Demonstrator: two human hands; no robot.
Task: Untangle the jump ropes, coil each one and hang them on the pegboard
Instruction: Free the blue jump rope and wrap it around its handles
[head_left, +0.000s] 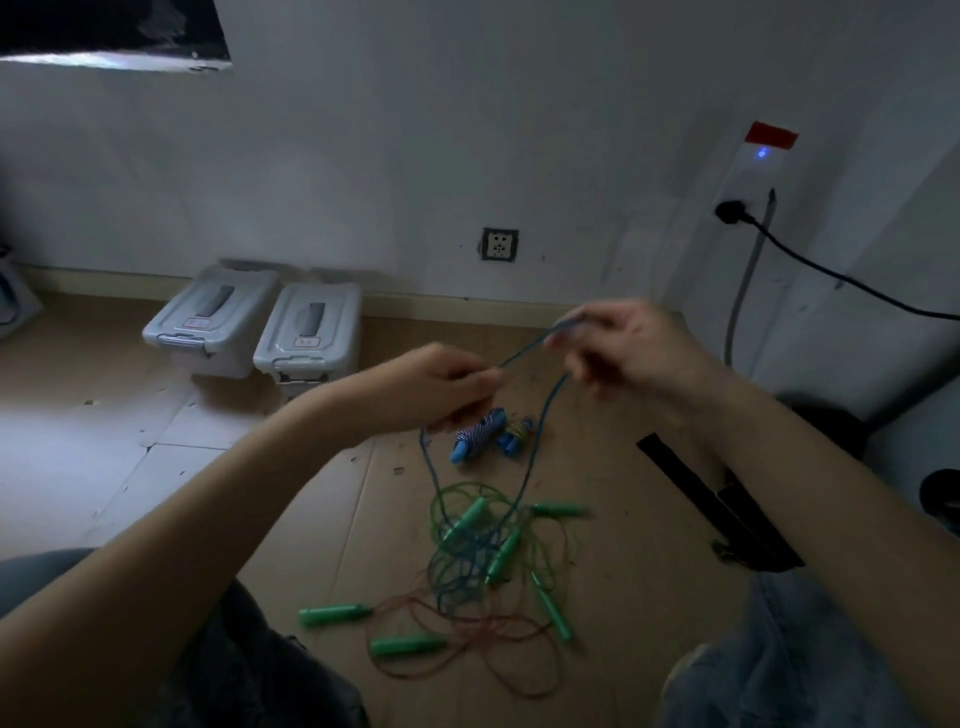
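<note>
— Two hands up over the floor, both busy with one blue rope?

— Yes. Left hand curled round it, fingertips pinching the cord. Right hand higher and a little blurred, pinching the same cord at the thumb and forefinger.

— And between them?

— Short taut stretch of blue, slanting up from left to right. Below each hand, a strand hanging down to the heap.

— Heap where?

— On the cardboard-brown floor, between the knees. Tangle of green cord, blue cord and a thin reddish rope looping nearest the legs. Six green handles scattered through and around it.

— Anything coiled?

— Two small bundles just beyond the tangle, below the left hand: a blue-and-white striped bundle and a smaller yellowish bundle, both with blue handles, lying side by side. Hard to tell how tightly wound.

— Farther back?

— Two grey lidded bins against the white wall, touching or nearly so. Wall socket to their right. Black cable plugged in higher up on the right. Dark strap lying on the floor by the right forearm.

— Pegboard?

— Not in view.
</note>
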